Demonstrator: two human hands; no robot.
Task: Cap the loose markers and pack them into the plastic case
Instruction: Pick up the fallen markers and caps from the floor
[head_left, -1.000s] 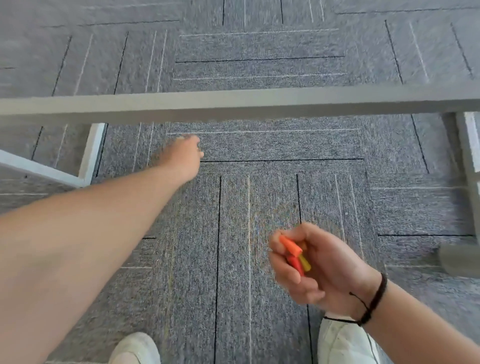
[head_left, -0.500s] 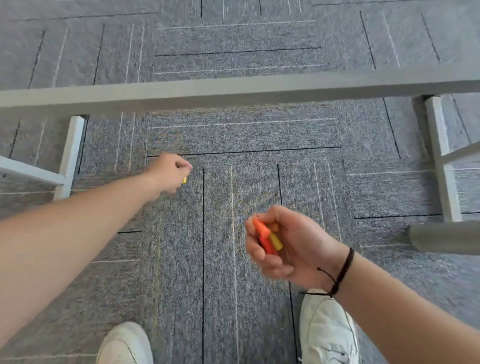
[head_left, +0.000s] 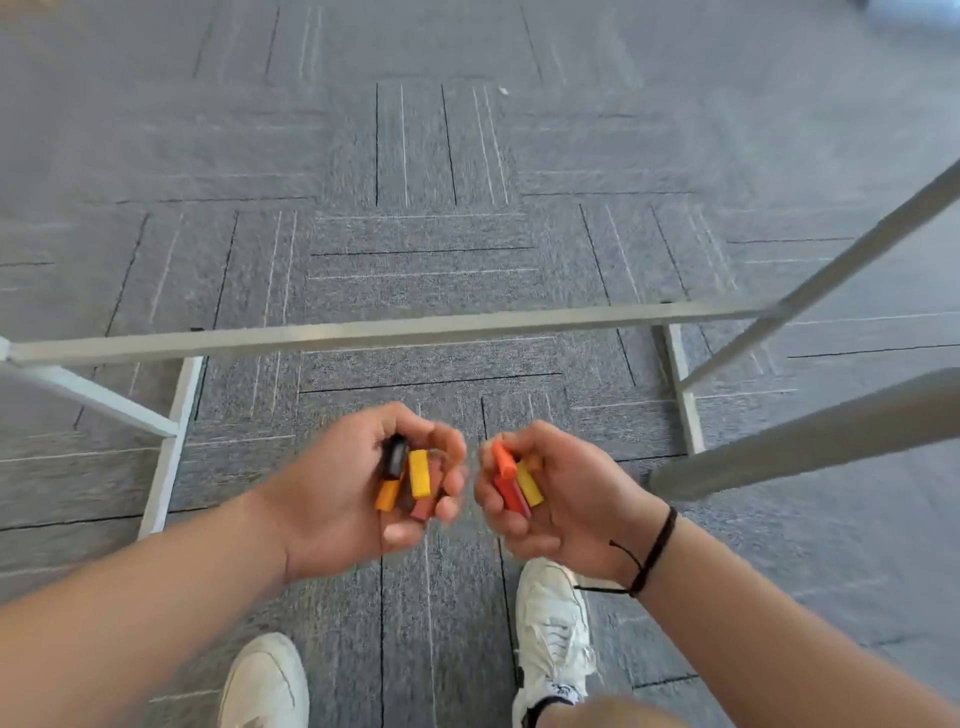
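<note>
My left hand (head_left: 358, 488) is cupped palm up over the carpet and holds several short marker caps: a black one (head_left: 395, 457), a yellow one (head_left: 418, 474), an orange one (head_left: 387, 493) and a dark red one (head_left: 423, 509). My right hand (head_left: 550, 493) sits just to its right, fingers curled round an orange cap (head_left: 503, 457), a red cap (head_left: 511, 496) and a yellow cap (head_left: 530, 486). The two hands nearly touch. No markers and no plastic case are in view.
Grey patterned carpet (head_left: 426, 249) covers the floor. A white metal table frame crossbar (head_left: 395, 330) runs across ahead of my hands, with legs at left (head_left: 171, 441) and right (head_left: 685, 395). A thick grey bar (head_left: 810, 436) slants in at right. My white shoes (head_left: 553, 623) stand below.
My left hand has pulled back from the floor at far left and now holds caps next to the right hand. The view has tilted up and shifted.
</note>
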